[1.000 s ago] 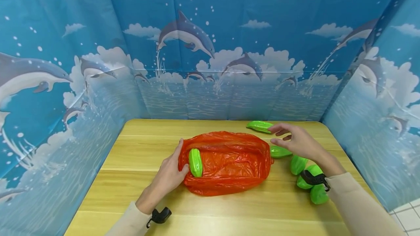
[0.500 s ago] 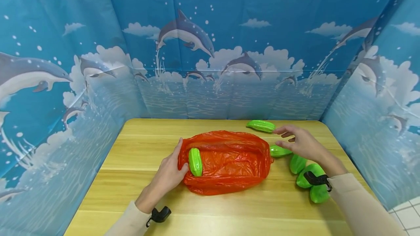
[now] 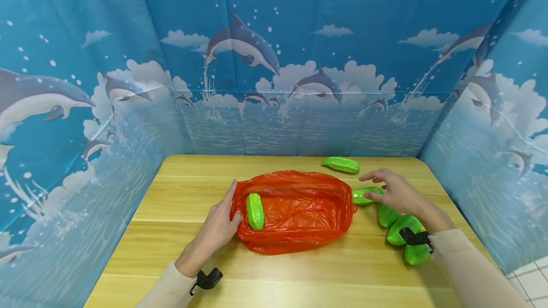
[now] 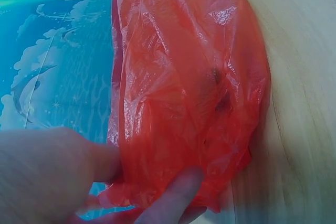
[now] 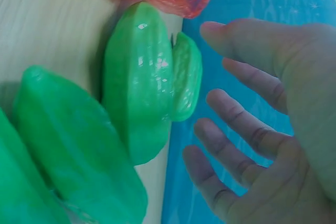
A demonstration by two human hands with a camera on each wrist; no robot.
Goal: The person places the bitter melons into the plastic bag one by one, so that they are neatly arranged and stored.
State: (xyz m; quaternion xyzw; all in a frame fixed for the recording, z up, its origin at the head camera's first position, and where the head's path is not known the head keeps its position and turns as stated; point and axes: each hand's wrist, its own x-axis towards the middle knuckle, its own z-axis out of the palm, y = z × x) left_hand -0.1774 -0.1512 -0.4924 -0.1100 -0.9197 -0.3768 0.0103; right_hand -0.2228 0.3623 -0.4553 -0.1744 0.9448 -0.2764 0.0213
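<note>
A red plastic bag (image 3: 299, 213) lies with its mouth spread on the wooden table. One shiny green ridged fruit, like a star fruit (image 3: 255, 211), sits inside at its left end. My left hand (image 3: 216, 227) rests against the bag's left end, thumb and forefinger spread; some fingers are hidden below the plastic. My right hand (image 3: 398, 196), fingers spread and holding nothing, hovers beside a second star fruit (image 3: 360, 196) at the bag's right end. In the right wrist view a gap separates the fingers (image 5: 231, 106) from that star fruit (image 5: 139, 87).
Another star fruit (image 3: 341, 164) lies near the table's (image 3: 188, 203) back edge. Several more green fruits (image 3: 402, 228) lie bunched under my right wrist. A dolphin-printed curtain (image 3: 299, 122) stands behind the table and along both sides.
My right hand has drawn back from the rear star fruit, rightward and nearer me, toward the one by the bag. My left thumb has slid slightly outward from the bag's rim.
</note>
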